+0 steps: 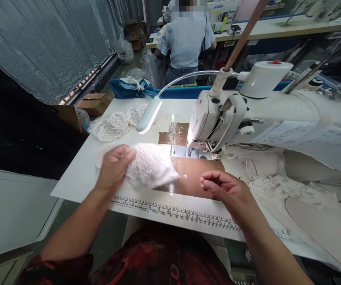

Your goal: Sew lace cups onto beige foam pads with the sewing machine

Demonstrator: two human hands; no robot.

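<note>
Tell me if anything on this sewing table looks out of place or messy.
Nothing looks damaged or spilled. The left hand holds a bunched white lace piece on the table beside the sewing machine; the right hand is curled and empty. More lace pieces lie loosely piled at the far edge.

White sewing table [84,170], lace piece [149,168], lace pile [111,126], sewing machine [265,114], printed ruler [173,210]

lace pieces [111,126] beside lamp [149,114]; cardboard box [94,103]; seated person [185,39] beyond.
</note>
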